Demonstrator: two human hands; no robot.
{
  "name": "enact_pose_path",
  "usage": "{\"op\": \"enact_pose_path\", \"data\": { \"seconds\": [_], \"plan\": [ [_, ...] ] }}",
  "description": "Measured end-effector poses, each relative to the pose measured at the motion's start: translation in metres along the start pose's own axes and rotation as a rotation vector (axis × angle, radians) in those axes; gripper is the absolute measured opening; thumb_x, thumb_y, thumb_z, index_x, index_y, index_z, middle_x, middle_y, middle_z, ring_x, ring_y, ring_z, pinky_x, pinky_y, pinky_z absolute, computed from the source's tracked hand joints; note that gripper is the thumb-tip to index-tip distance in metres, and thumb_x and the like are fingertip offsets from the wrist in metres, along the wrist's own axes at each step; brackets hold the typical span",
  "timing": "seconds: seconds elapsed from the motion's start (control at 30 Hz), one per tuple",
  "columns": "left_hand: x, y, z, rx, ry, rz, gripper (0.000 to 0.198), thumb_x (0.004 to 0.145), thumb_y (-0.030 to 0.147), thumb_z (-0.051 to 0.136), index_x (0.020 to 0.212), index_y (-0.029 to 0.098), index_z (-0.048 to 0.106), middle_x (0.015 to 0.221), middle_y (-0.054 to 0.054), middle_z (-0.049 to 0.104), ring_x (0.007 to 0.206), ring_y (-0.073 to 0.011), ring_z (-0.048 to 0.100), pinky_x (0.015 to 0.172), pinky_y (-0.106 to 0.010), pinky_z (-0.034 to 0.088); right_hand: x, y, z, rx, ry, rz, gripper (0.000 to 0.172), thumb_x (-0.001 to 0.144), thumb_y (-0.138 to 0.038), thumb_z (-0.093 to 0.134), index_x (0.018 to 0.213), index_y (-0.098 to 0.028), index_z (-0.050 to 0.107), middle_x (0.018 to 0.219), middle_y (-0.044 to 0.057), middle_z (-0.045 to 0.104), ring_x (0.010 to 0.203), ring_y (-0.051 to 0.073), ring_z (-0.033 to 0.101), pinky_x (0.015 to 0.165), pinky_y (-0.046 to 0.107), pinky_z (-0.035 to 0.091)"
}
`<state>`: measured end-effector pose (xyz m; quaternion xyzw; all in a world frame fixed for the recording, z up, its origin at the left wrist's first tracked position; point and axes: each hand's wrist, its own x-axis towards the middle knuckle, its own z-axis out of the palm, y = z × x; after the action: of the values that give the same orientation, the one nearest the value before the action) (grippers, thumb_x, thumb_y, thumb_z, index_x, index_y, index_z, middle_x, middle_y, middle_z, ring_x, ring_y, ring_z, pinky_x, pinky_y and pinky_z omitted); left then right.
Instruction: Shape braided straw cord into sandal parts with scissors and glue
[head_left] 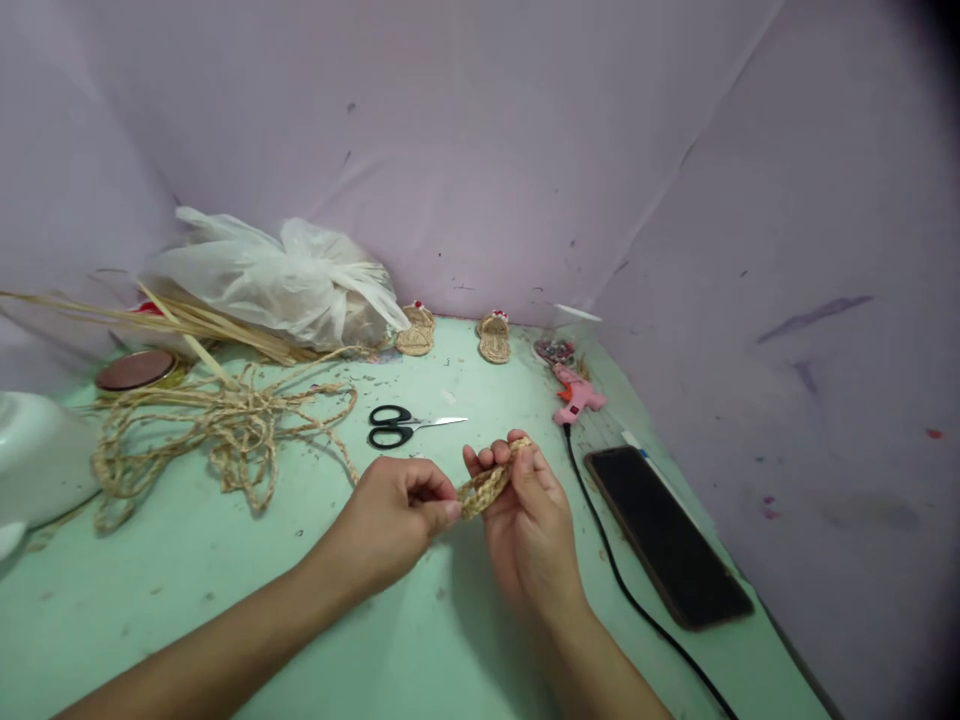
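Nearest the camera, bare forearms point(247, 625) reach over a pale green table point(390, 640). The left hand point(394, 515)'s grip is pinched on the left end of a small tan braided-straw loop point(489, 490); the right hand point(534, 540)'s grip is clamped on its far right end, above the table. Black-handled metal scissors point(409, 424) lie beyond, a tangled tan braided cord point(259, 432) left, a black rectangular phone point(667, 535) right.

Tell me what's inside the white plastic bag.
Something brownish shows dimly through the lower part of the white plastic bag; the crumpled plastic hides what it is. Straw-coloured strips in front cover some of its base.
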<state>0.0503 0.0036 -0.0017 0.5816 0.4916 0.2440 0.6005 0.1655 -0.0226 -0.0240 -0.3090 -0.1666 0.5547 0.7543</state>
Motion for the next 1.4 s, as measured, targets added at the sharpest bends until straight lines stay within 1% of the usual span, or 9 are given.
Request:
{"op": "enact_pose_path", "data": {
  "seconds": [0.17,0.37,0.47,0.6,0.73,0.93,1.17,1.3,1.4],
  "plan": [
    [-0.005,-0.004,0.007,-0.292,-0.1,-0.311,0.021,0.059,0.03,0.061,0.065,0.018,0.045,0.04,0.006,0.049,0.034,-0.0067,0.039,0.034,-0.018,0.028,0.002,0.003,-0.001,0.02,0.052,-0.025,0.013,0.074,-0.028,0.065,0.075,-0.02,0.055,0.064,-0.007,0.05,0.063,0.007,0.052,0.094,0.034,0.043],
    [-0.016,0.001,0.013,-0.468,-0.127,-0.37,0.033,0.061,0.033,0.065,0.079,0.02,0.041,0.042,0.007,0.05,0.034,-0.0061,0.038,0.033,-0.015,0.028,0.001,0.004,-0.003,0.008,0.055,-0.121,0.012,0.077,-0.029,0.063,0.076,-0.02,0.055,0.063,-0.008,0.052,0.062,0.006,0.051,0.096,0.035,0.042],
    [-0.012,-0.005,0.015,-0.375,-0.067,-0.304,0.035,0.063,0.032,0.063,0.086,0.02,0.039,0.042,0.008,0.049,0.034,-0.0075,0.039,0.033,-0.016,0.028,-0.001,0.002,-0.002,0.054,0.069,-0.104,0.01,0.079,-0.026,0.06,0.075,-0.019,0.054,0.064,-0.007,0.052,0.063,0.006,0.052,0.096,0.035,0.043],
    [-0.002,-0.018,0.012,-0.082,0.008,-0.037,0.032,0.069,0.028,0.058,0.097,0.016,0.048,0.044,0.009,0.045,0.037,-0.0085,0.04,0.037,-0.019,0.031,-0.002,0.001,-0.001,0.084,0.113,-0.035,0.009,0.083,-0.024,0.056,0.075,-0.019,0.054,0.065,-0.007,0.052,0.062,0.007,0.051,0.09,0.035,0.047],
    [0.002,-0.022,0.005,0.121,-0.113,0.125,0.024,0.074,0.023,0.05,0.094,0.014,0.06,0.048,0.007,0.044,0.042,-0.0071,0.039,0.042,-0.019,0.029,-0.001,0.0,-0.001,0.114,0.116,0.024,0.01,0.084,-0.022,0.053,0.075,-0.018,0.053,0.064,-0.006,0.05,0.062,0.007,0.05,0.084,0.035,0.05],
    [0.002,-0.017,0.0,0.109,-0.173,0.076,0.041,0.076,0.03,0.049,0.111,0.01,0.058,0.046,0.007,0.041,0.043,-0.0071,0.034,0.043,-0.02,0.025,0.001,-0.001,-0.003,0.076,0.12,0.009,0.011,0.084,-0.024,0.054,0.075,-0.018,0.053,0.066,-0.005,0.05,0.063,0.008,0.052,0.07,0.023,0.049],
    [-0.013,0.001,0.003,0.039,-0.18,-0.075,0.075,0.073,0.036,0.05,0.134,-0.001,0.029,0.037,0.011,0.04,0.038,-0.0076,0.029,0.043,-0.021,0.021,0.002,0.002,-0.005,0.076,0.104,-0.002,0.011,0.084,-0.024,0.054,0.074,-0.019,0.052,0.065,-0.005,0.05,0.062,0.009,0.052,0.063,0.02,0.046],
    [-0.008,-0.003,0.003,0.096,-0.214,-0.036,0.063,0.075,0.036,0.047,0.127,0.001,0.042,0.037,0.01,0.038,0.039,-0.008,0.029,0.043,-0.022,0.021,0.0,0.001,-0.003,0.123,0.131,0.035,0.011,0.084,-0.022,0.052,0.074,-0.019,0.052,0.065,-0.005,0.049,0.061,0.009,0.051,0.063,0.021,0.046],
    [-0.002,-0.011,0.001,0.114,-0.271,0.036,0.043,0.078,0.035,0.043,0.107,0.007,0.057,0.041,0.009,0.032,0.039,-0.0076,0.026,0.042,-0.021,0.019,-0.001,-0.001,0.0,0.155,0.167,0.069,0.013,0.086,-0.021,0.048,0.074,-0.018,0.052,0.064,-0.004,0.048,0.059,0.009,0.049,0.061,0.022,0.046]
  ]
}}
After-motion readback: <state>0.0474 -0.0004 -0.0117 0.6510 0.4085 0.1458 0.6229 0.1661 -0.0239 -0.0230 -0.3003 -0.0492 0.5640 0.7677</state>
